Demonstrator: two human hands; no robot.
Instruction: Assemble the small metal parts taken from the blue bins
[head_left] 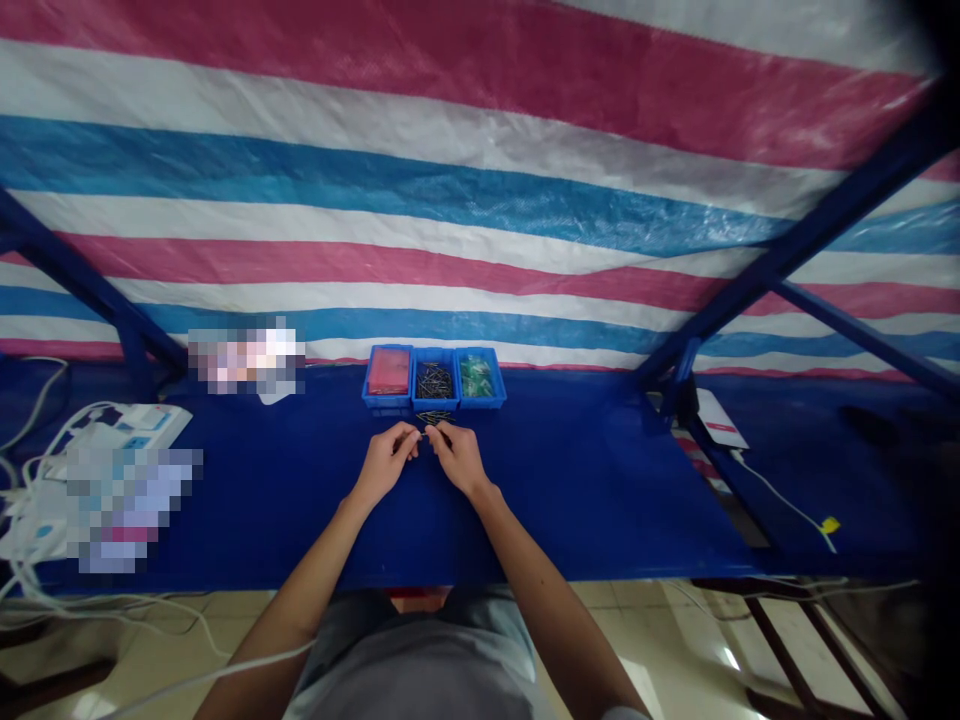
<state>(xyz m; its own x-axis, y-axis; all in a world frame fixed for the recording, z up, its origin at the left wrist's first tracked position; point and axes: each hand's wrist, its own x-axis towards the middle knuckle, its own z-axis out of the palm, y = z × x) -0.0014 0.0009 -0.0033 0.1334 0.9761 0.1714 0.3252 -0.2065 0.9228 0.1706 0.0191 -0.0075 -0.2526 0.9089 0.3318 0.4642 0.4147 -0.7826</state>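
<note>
My left hand (388, 458) and my right hand (459, 456) meet over the blue table, fingertips pinched close together. Something small and light shows between them, too tiny to name. Just beyond my fingers lies a small pile of dark screws or nails (434, 417). Behind it a blue bin (436, 405) contains many more dark, thin metal pieces (434, 379). On its left stands a blue bin (388, 403) with flat red pieces (388, 371). The blue bin (481, 402) to the right has green and clear plastic-looking items (477, 376).
White cables and a power strip (161, 425) crowd the table's left end, beside blurred-out items. A white device (721, 420) with a cable lies at the right. Blue frame bars (750, 280) slant up in front of a striped plastic sheet (450, 230).
</note>
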